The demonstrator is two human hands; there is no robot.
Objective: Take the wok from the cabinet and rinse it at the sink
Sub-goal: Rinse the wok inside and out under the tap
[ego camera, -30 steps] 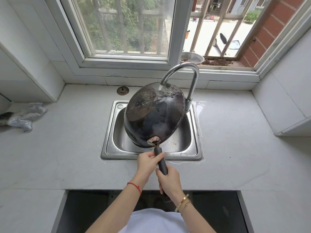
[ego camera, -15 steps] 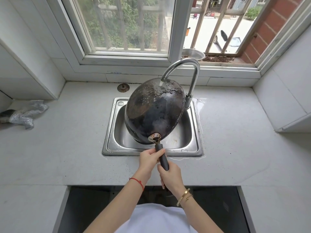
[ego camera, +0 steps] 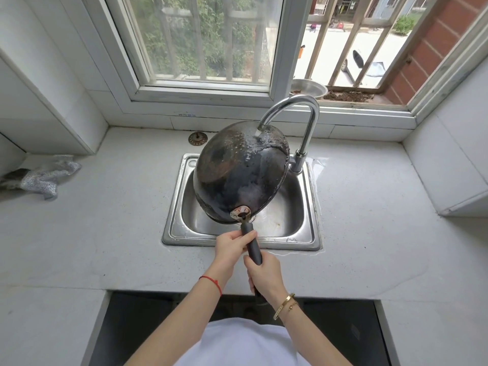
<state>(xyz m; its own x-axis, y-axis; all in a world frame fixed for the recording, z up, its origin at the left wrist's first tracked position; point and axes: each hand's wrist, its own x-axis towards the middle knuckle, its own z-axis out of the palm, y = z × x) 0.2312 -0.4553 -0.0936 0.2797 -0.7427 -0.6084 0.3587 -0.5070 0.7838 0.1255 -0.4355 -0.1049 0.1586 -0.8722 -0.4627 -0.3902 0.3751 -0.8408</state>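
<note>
The black wok (ego camera: 239,173) is held upside down and tilted over the steel sink (ego camera: 174,228), its charred, wet underside facing me. Water runs from the curved chrome faucet (ego camera: 298,107) onto the wok's far edge. Both hands grip the dark handle (ego camera: 250,240). My left hand (ego camera: 231,247) is closed around it near the wok, with a red string on the wrist. My right hand (ego camera: 264,273) is closed around the handle's lower end, with gold bracelets on the wrist. The wok's inside is hidden.
A crumpled silver cloth (ego camera: 45,175) lies on the white counter (ego camera: 105,220) at the left. A round drain strainer (ego camera: 197,138) sits behind the sink. A metal bowl (ego camera: 307,89) stands on the window ledge. Wet patches spread right of the faucet base. An open dark cabinet (ego camera: 148,326) is below.
The wok has stayed bottom up under the running water, with only a slight shift. Both hands keep their grip on the handle.
</note>
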